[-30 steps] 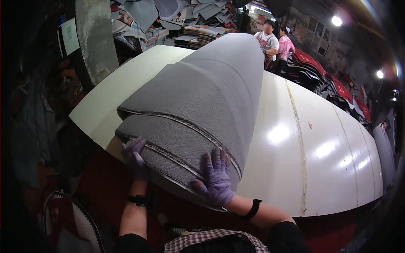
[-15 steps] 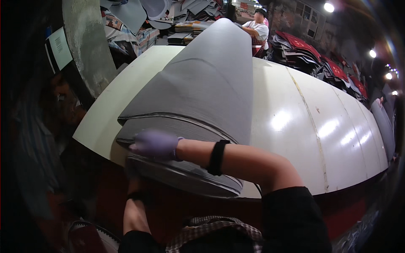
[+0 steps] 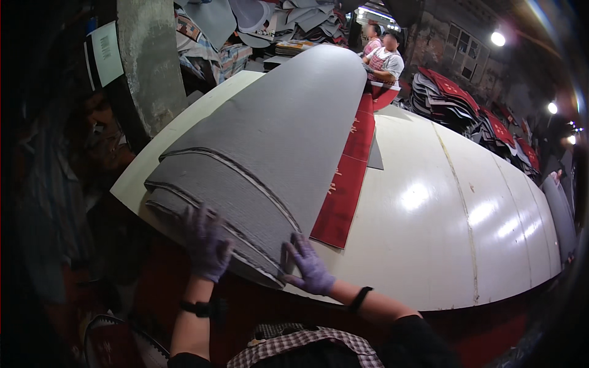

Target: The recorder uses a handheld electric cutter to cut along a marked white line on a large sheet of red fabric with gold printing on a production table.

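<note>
A large grey floor mat (image 3: pixel 264 122) lies folded over in thick layers along the left part of the table. Along its right side shows a strip of red mat face (image 3: pixel 343 196) with pale markings. My left hand (image 3: pixel 207 248), in a thin purple glove, rests with fingers apart on the near edge of the layers. My right hand (image 3: pixel 311 268), gloved likewise, has its fingers spread against the near right corner of the fold. Neither hand is wrapped round anything.
A glossy cream table (image 3: pixel 423 233) extends to the right. At its far end two people (image 3: pixel 385 58) stand by the mat. Piles of red and grey mats (image 3: pixel 445 95) rise at the back right. A concrete pillar (image 3: pixel 150 67) stands at the left.
My right hand has gone from beside the left hand to the fold's right corner. The grey layers have shifted left, and red mat now shows at their right. A second person has come into view.
</note>
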Available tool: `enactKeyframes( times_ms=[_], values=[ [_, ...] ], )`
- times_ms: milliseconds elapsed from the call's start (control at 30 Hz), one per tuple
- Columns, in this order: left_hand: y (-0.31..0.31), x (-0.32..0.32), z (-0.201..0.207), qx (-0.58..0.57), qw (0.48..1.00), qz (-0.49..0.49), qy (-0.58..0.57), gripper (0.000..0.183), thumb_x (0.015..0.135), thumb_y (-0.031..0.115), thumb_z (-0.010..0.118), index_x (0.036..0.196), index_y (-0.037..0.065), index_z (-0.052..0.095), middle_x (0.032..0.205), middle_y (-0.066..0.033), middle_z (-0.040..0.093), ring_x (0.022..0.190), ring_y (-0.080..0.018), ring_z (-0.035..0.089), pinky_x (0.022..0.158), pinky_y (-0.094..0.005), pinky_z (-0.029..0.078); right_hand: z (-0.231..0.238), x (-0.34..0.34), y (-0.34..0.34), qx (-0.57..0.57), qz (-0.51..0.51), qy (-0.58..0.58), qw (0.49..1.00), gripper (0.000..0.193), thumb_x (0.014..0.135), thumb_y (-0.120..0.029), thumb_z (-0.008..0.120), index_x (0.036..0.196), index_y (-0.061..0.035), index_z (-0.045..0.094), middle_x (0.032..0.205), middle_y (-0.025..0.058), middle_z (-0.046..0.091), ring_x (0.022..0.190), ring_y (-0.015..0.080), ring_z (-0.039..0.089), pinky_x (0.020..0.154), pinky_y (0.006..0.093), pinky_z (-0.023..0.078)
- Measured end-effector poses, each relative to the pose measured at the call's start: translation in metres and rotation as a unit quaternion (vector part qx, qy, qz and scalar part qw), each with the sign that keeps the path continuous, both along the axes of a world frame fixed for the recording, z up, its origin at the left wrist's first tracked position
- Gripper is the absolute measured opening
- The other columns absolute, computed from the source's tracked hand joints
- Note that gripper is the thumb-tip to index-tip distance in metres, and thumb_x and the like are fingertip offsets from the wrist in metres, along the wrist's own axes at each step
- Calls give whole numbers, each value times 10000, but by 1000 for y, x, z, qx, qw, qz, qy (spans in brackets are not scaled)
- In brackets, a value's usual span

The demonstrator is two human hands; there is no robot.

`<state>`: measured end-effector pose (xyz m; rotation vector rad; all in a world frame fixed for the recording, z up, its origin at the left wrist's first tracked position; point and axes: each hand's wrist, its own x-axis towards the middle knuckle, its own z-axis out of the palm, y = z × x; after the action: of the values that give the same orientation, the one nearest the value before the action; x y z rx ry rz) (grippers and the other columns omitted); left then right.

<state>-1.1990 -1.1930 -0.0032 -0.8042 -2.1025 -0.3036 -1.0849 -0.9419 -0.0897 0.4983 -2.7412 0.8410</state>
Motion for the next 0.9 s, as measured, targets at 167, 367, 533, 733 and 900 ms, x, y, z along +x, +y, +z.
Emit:
enactKeyframes(
  times_ms=[167,367,533,733,900],
  values=[
    [-51,-73,-9,100,994,-38,-30,646,930,560,196,1173,59,523,1285,-168,441,1241,-377,338,1049,-530,207,2,-65,-76,2,-79,110,991,885,821,-551,519,1432,-48,124,1448,332,-19,1332,525,-13,1033,634,32],
    [-123,-146,-20,175,984,-11,-38,615,965,475,167,1204,23,509,1288,-155,451,1247,-313,354,1070,-494,198,71,-125,-147,32,-84,95,991,832,829,-543,505,1422,-58,181,1436,340,72,1332,524,20,1042,629,18],
    [-192,-252,-68,310,939,-53,-138,503,980,387,257,1277,10,410,1325,-170,410,1261,-302,353,1077,-439,239,133,-230,-224,65,-44,39,996,763,835,-492,494,1393,-35,243,1420,297,205,1344,481,98,1073,598,49],
    [-481,-330,-105,266,933,69,-232,485,975,272,358,1356,-25,318,1406,-207,321,1306,-316,313,1084,-386,257,206,-295,-302,-65,154,66,984,611,876,-410,473,1345,-36,355,1417,267,252,1345,431,159,1111,491,125],
    [-344,-286,-45,348,909,148,-176,543,974,341,327,1368,-32,310,1438,-192,294,1339,-281,273,1107,-354,198,119,-233,-200,-97,81,25,992,528,851,-353,575,1276,-63,454,1354,204,388,1299,365,303,1078,456,248]
  ],
)
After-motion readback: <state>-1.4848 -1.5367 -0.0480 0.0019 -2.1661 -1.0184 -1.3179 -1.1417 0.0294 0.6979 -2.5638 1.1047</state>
